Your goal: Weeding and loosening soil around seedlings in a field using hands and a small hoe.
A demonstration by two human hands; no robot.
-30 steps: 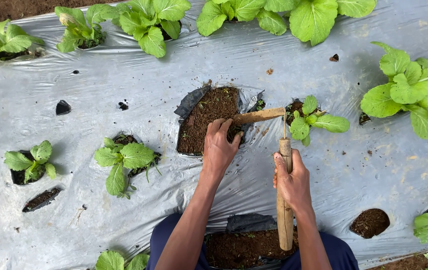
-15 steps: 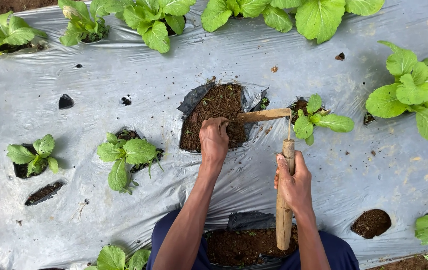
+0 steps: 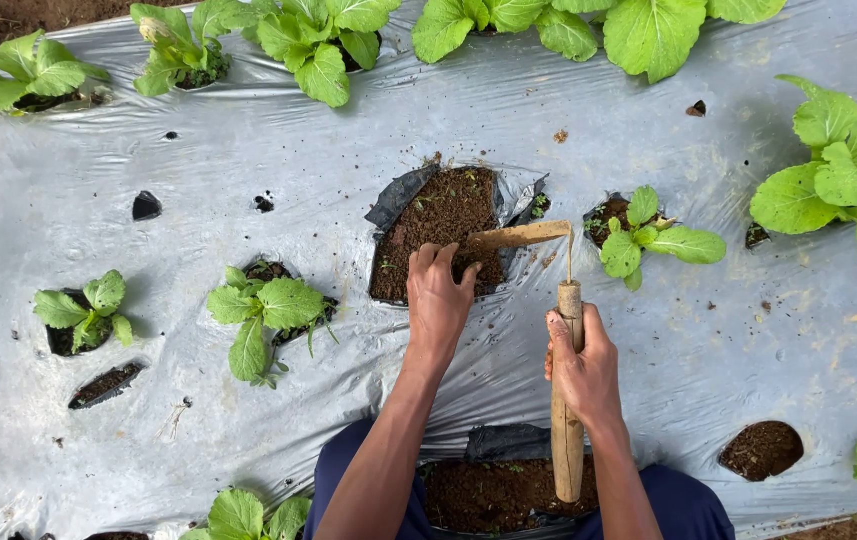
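Observation:
My left hand (image 3: 438, 297) rests palm down on the dark soil of a torn planting hole (image 3: 443, 215) in the silver plastic mulch sheet (image 3: 128, 130). Its fingers touch the soil beside the flat blade (image 3: 518, 236) of a small hoe. My right hand (image 3: 578, 365) is wrapped around the hoe's wooden handle (image 3: 566, 455), which stands nearly upright toward me. The blade lies across the right edge of the hole. A small leafy seedling (image 3: 643, 240) grows in the hole just right of the blade.
More green seedlings grow in holes at left (image 3: 273, 310) and far left (image 3: 88, 310). Larger leafy plants line the top (image 3: 318, 40) and the right edge (image 3: 843, 175). An open soil hole (image 3: 760, 450) lies at lower right. My dark blue trousers (image 3: 348, 480) show at the bottom.
My left hand slid a little down and toward me on the soil. The hoe and right hand stayed almost where they were.

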